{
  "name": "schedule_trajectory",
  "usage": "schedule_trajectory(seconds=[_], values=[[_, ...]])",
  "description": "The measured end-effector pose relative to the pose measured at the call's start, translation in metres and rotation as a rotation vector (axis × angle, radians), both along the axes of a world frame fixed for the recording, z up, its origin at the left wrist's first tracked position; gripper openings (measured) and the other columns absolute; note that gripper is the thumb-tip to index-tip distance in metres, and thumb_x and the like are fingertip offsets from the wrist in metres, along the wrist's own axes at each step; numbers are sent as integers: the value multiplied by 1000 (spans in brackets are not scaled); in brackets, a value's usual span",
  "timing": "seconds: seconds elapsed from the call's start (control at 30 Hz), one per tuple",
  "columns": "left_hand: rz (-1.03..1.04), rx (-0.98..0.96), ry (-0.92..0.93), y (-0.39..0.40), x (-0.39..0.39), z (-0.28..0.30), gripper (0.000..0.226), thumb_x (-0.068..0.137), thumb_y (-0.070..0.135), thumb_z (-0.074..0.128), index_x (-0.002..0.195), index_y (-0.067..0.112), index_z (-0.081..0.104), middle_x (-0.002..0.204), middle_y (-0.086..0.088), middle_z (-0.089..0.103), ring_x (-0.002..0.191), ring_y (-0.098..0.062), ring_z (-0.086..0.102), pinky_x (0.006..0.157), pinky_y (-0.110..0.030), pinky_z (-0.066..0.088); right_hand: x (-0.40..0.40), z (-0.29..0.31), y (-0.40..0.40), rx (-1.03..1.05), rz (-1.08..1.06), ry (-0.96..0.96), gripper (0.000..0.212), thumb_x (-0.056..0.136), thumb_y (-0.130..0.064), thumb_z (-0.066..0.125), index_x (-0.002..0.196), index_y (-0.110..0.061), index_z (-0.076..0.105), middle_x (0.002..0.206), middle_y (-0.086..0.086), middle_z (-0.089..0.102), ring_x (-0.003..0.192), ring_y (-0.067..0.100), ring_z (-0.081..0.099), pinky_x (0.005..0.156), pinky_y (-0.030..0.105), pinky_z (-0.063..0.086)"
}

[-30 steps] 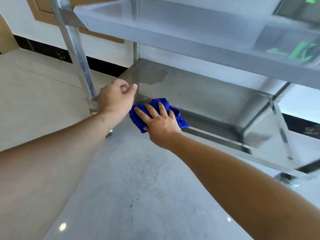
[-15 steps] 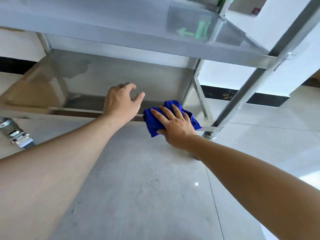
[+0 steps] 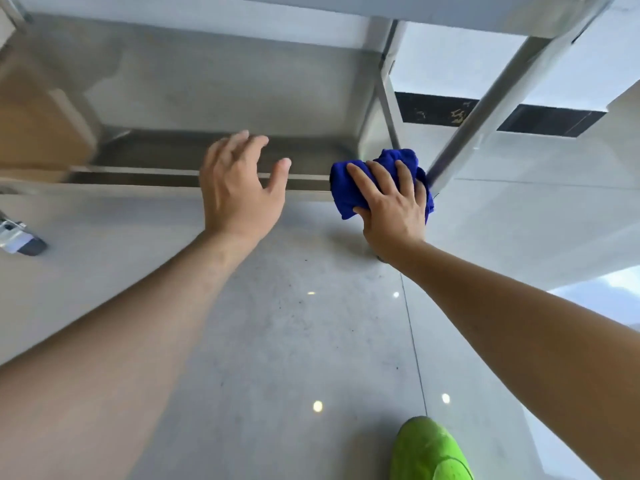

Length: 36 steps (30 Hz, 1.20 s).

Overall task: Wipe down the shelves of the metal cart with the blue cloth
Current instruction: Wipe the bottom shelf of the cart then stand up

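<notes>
Both hands are out over the near edge of the bottom shelf [image 3: 214, 95] of the metal cart [image 3: 485, 109]. On my view the right hand [image 3: 391, 202] lies flat with spread fingers pressing on the blue cloth [image 3: 349, 188], while the left hand [image 3: 239, 188] hangs open, fingers apart, holding nothing. Compared with half a second ago, the cloth and right hand have slid to the right, now at the shelf's near right corner, just beside the slanted leg [image 3: 491, 102]; the left hand has lifted and opened wider. The cloth sits bunched under the right palm, well apart from the left hand. A green shoe [image 3: 429, 452] is cut off at the bottom edge, a caster [image 3: 19, 237] at the left is blurred, and the upper shelf [image 3: 450, 12] is mostly out of view.
</notes>
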<state>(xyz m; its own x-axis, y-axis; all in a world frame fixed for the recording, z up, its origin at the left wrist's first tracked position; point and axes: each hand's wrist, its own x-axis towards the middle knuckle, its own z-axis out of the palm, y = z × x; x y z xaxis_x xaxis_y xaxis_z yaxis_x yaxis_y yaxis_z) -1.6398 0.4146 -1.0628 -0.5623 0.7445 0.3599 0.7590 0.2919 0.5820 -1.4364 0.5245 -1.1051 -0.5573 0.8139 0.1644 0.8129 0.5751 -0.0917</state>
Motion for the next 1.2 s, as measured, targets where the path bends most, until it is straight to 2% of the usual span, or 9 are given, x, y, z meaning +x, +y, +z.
schedule_trajectory(seconds=[0.1, 0.2, 0.33, 0.43, 0.67, 0.8, 0.9, 1.0, 1.2], values=[[43, -106, -78, -28, 14, -1, 52, 92, 47, 53, 130, 11, 59, 140, -14, 54, 132, -32, 44, 110, -38, 33, -5, 12, -16, -79, -57, 28, 73, 94, -13, 60, 153, -42, 28, 158, -6, 35, 150, 38, 14, 117, 59, 17], [85, -254, -124, -54, 22, 11, 58, 92, 51, 52, 136, 13, 54, 145, -13, 50, 136, -32, 40, 111, -41, 32, -11, 33, -35, -207, -62, 127, 70, 89, -1, 58, 148, -35, 42, 152, -4, 43, 147, 39, 19, 108, 55, 33], [34, -404, -135, -81, 26, 50, 62, 93, 53, 49, 141, 14, 47, 147, -11, 47, 137, -32, 37, 113, -46, 32, -8, 69, -59, -354, -24, 165, 64, 86, 4, 55, 142, -27, 52, 139, 1, 55, 128, 39, 37, 99, 52, 42], [57, -433, -134, -93, 16, 97, 61, 92, 52, 48, 140, 14, 47, 146, -10, 48, 137, -32, 37, 111, -47, 34, -12, 107, -74, -414, -42, 163, 64, 86, 4, 53, 142, -26, 53, 135, 0, 57, 118, 38, 41, 94, 49, 43], [15, -557, -128, -124, 2, 233, 59, 94, 49, 50, 143, 16, 44, 151, -12, 42, 140, -33, 33, 110, -47, 33, -19, 230, -117, -533, -42, 81, 55, 93, -5, 54, 143, -29, 50, 137, -3, 55, 123, 36, 39, 98, 52, 41], [-19, -611, -126, -142, -13, 329, 60, 94, 47, 52, 144, 15, 43, 151, -14, 40, 140, -33, 32, 111, -45, 31, -33, 323, -145, -592, -70, 72, 55, 94, -8, 56, 145, -28, 49, 137, -1, 55, 118, 36, 41, 97, 51, 41], [35, -623, -170, -154, -22, 405, 60, 94, 49, 51, 144, 17, 42, 153, -12, 38, 141, -33, 30, 111, -45, 31, -45, 400, -163, -620, -80, 98, 55, 95, -9, 56, 145, -28, 48, 137, -1, 55, 118, 36, 42, 99, 49, 40], [43, -625, -209, -160, -29, 481, 62, 95, 53, 48, 146, 19, 39, 155, -10, 35, 144, -30, 27, 114, -46, 30, -51, 481, -176, -597, -64, 130, 54, 96, -11, 56, 146, -29, 47, 140, -2, 55, 119, 36, 42, 99, 47, 40], [-56, -534, -102, -144, -40, 624, 63, 95, 56, 46, 145, 19, 40, 151, -6, 41, 140, -30, 31, 110, -45, 34, -58, 626, -176, -464, -108, 239, 56, 95, -9, 56, 147, -29, 45, 139, -2, 55, 121, 34, 42, 99, 46, 40]])
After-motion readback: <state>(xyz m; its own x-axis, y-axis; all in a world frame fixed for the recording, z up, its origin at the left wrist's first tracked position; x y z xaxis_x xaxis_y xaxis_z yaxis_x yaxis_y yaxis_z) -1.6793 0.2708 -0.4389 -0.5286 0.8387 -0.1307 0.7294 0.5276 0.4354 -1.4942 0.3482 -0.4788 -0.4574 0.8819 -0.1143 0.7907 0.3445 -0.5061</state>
